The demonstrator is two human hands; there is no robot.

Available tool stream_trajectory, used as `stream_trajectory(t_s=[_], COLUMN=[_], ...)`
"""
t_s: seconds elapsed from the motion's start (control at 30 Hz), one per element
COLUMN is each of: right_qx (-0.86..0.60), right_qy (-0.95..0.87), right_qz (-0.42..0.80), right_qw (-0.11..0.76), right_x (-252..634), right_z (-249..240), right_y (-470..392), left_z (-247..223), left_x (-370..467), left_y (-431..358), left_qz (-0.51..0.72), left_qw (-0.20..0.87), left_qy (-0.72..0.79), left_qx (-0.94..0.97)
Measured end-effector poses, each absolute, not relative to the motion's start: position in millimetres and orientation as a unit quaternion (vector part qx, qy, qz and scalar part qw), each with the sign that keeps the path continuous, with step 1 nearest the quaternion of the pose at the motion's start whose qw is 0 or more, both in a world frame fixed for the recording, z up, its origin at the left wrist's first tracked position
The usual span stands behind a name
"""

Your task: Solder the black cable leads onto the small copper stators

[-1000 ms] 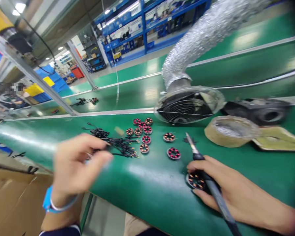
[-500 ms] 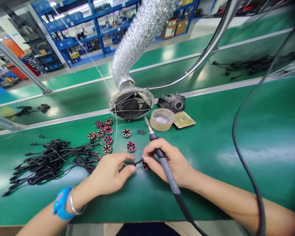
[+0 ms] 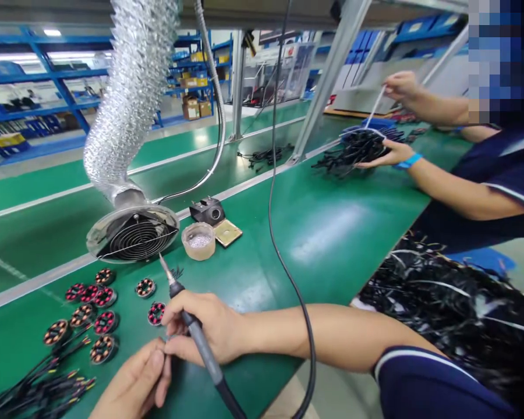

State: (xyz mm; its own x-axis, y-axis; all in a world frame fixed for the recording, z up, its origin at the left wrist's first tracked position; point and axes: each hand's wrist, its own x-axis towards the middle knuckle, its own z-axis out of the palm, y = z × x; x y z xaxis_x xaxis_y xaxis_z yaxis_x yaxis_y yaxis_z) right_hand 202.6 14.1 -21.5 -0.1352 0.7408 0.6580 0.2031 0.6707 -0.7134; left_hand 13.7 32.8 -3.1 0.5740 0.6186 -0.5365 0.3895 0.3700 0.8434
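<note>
Iron (image 3: pixel 201 343) rests in the right hand (image 3: pixel 216 326), fingers curled closed around it, tip beyond them near the fan (image 3: pixel 142 238). The left hand's (image 3: pixel 135 375) fingertips pinch together at the right thumb; what they grip, I cannot tell. Just past the right fingers sits a red stator (image 3: pixel 155 314), partly blocked by them. Eight more stators (image 3: pixel 105 297) cluster left of them, wires (image 3: pixel 26 384) left of the left fingers. Farther beyond the right fingers stand a tub (image 3: pixel 199 247) and pad (image 3: pixel 227 233). A cable (image 3: pixel 283 262) crosses before the right forearm.
</note>
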Motion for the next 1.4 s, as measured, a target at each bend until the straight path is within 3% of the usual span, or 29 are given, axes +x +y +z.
stream_trajectory(t_s=[0.27, 0.5, 0.87, 1.23, 1.4], right_qx=[-0.373, -0.395, -0.436, -0.318, -0.375], right_qy=[-0.699, -0.691, -0.687, -0.797, -0.795], right_qz=[0.270, 0.326, 0.259, 0.120, 0.156], right_qw=[0.547, 0.510, 0.520, 0.499, 0.450], right_x=[198.3, 193.1, 190.0, 197.0, 208.3], right_z=[-22.1, -20.9, -26.3, -21.5, -22.3], right_y=[6.2, -7.6, -5.5, 4.2, 8.5], left_z=[-8.3, -13.7, -20.5, -2.6, 4.6], left_x=[17.3, 15.4, 17.1, 19.1, 18.3], left_y=[24.7, 25.8, 27.2, 26.7, 27.8], left_qz=[0.217, 0.244, 0.215, 0.104, 0.073], left_qw=[0.596, 0.585, 0.603, 0.475, 0.422], left_qy=[0.466, 0.420, 0.405, 0.423, 0.418], left_qx=[0.617, 0.649, 0.653, 0.765, 0.801])
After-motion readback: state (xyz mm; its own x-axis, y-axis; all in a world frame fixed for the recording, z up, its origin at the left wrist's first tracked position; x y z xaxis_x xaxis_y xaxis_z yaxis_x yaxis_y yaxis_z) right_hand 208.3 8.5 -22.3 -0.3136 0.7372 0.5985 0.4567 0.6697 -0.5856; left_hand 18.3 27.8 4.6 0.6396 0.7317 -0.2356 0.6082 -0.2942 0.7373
